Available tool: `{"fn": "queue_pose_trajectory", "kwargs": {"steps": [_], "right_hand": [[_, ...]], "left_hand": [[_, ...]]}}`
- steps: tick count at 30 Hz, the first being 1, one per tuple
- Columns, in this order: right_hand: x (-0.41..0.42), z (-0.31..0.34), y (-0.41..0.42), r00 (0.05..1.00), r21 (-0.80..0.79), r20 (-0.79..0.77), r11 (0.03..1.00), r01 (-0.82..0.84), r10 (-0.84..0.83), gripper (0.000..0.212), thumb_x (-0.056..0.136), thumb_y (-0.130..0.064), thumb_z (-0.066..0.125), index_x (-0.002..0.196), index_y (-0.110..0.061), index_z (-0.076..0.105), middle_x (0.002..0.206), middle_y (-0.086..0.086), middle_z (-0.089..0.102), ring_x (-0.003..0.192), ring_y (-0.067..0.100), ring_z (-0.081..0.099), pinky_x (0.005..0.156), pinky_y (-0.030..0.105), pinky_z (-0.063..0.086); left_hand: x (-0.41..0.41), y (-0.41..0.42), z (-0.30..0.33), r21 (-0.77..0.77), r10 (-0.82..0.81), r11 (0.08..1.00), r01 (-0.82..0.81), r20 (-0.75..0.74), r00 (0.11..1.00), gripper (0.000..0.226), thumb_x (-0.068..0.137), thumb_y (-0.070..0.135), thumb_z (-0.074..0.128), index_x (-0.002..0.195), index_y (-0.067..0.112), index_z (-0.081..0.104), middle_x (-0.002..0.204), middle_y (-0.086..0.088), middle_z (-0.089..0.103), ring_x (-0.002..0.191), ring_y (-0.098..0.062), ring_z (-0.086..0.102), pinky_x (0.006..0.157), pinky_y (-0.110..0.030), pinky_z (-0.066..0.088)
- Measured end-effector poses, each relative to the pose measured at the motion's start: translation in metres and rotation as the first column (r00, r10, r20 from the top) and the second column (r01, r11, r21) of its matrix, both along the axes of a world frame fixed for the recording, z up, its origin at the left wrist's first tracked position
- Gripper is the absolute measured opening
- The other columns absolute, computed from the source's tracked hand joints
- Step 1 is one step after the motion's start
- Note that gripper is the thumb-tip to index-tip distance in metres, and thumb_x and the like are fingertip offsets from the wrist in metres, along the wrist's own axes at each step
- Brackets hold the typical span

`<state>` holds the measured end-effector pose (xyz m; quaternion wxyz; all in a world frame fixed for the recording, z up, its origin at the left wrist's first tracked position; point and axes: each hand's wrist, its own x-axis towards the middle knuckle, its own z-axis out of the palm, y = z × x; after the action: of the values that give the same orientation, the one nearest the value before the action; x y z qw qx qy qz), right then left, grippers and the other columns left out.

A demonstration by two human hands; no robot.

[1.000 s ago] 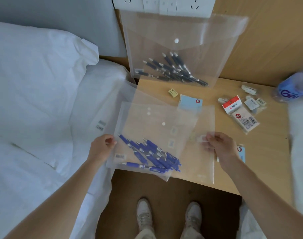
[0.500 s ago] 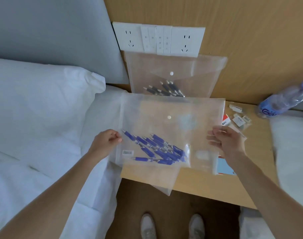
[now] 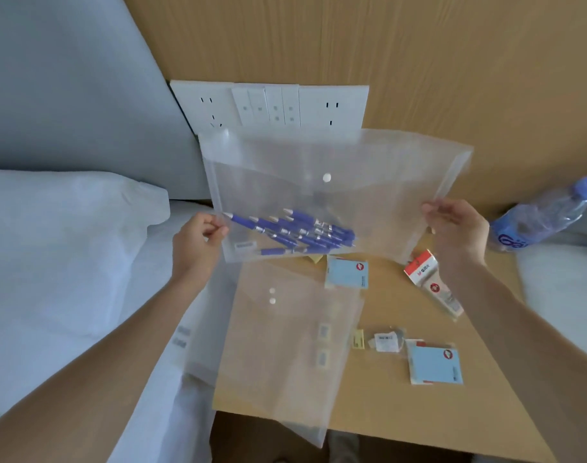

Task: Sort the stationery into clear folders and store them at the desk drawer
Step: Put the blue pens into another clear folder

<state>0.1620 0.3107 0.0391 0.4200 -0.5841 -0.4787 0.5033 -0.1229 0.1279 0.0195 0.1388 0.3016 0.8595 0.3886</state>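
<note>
Left hand [image 3: 198, 242] pinches left edge of clear folder [image 3: 378, 195]; right hand [image 3: 459, 228] grips its right edge, fingers curled round it. Folder held upright above back edge of desk [image 3: 485, 406], snap closed, blue pens [image 3: 295, 232] heaped in lower left corner. 2 more empty folders [image 3: 285, 355] lie flat at desk's front left corner, overhanging edge. Blue sticky notes [image 3: 434, 362] near front right; red-topped packet [image 3: 432, 282] just under right wrist. Water bottle [image 3: 539, 215] lies at right back corner.

Soft, even daylight; slight motion blur, wide-angle bending at edges.
</note>
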Motion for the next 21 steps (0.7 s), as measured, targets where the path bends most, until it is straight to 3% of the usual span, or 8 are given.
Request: {"fn": "queue_pose_trajectory", "kwargs": {"steps": [3,6,9,13,18,21], "right_hand": [[-0.006,-0.011,0.015,1.000,-0.016,-0.005,1.000,0.005,-0.005,0.024,0.084,-0.007,0.067,0.072,-0.026,0.061,0.079,-0.011,0.068,0.070,0.007,0.055,0.075,0.028,0.048],[-0.014,-0.020,0.018,0.999,-0.032,-0.033,0.999,-0.016,0.015,0.024,0.084,-0.002,0.066,0.072,-0.023,0.062,0.065,-0.017,0.067,0.061,0.004,0.056,0.068,0.019,0.052],[-0.020,-0.026,0.020,0.999,-0.041,-0.042,0.999,-0.030,0.028,0.024,0.084,-0.001,0.066,0.074,-0.022,0.063,0.073,-0.013,0.066,0.065,0.006,0.059,0.067,0.015,0.052],[-0.022,-0.037,0.022,0.999,-0.032,0.008,0.998,-0.053,0.053,0.023,0.084,-0.003,0.066,0.075,-0.023,0.062,0.077,-0.006,0.066,0.071,0.017,0.061,0.077,0.027,0.051],[-0.026,-0.044,0.025,0.997,-0.024,0.016,0.997,-0.073,0.074,0.016,0.083,-0.002,0.067,0.083,-0.018,0.065,0.078,-0.006,0.066,0.077,0.016,0.061,0.075,0.020,0.051],[-0.031,-0.044,0.029,0.992,-0.012,0.054,0.994,-0.111,0.111,0.017,0.083,0.001,0.064,0.089,-0.014,0.067,0.081,-0.007,0.067,0.076,0.009,0.061,0.082,0.026,0.051]], "left_hand": [[-0.012,0.023,-0.011,-0.007,0.059,0.998,-0.058,0.049,0.997,0.007,0.090,0.010,0.060,0.096,0.007,0.062,0.092,-0.006,0.066,0.085,-0.021,0.061,0.080,-0.028,0.047],[-0.023,0.037,-0.018,-0.004,0.104,0.995,-0.104,0.130,0.986,0.005,0.094,0.007,0.054,0.093,0.012,0.056,0.088,-0.007,0.064,0.090,-0.030,0.064,0.083,-0.046,0.053],[-0.030,0.049,-0.023,0.007,0.146,0.989,-0.149,0.165,0.976,0.006,0.096,0.005,0.050,0.094,0.010,0.052,0.094,-0.014,0.061,0.085,-0.030,0.063,0.075,-0.040,0.054],[-0.037,0.053,-0.033,-0.015,0.177,0.984,-0.178,0.195,0.965,0.004,0.096,0.006,0.050,0.097,0.009,0.052,0.095,-0.014,0.061,0.070,-0.019,0.061,0.074,-0.030,0.051],[-0.038,0.047,-0.049,-0.103,0.222,0.974,-0.203,0.242,0.944,0.003,0.096,0.010,0.052,0.097,0.011,0.055,0.096,-0.012,0.067,0.088,-0.025,0.065,0.090,-0.039,0.051],[-0.039,0.046,-0.052,-0.122,0.260,0.965,-0.232,0.350,0.900,0.007,0.095,0.005,0.052,0.101,0.007,0.055,0.107,-0.018,0.065,0.087,-0.023,0.063,0.091,-0.037,0.050]]}}
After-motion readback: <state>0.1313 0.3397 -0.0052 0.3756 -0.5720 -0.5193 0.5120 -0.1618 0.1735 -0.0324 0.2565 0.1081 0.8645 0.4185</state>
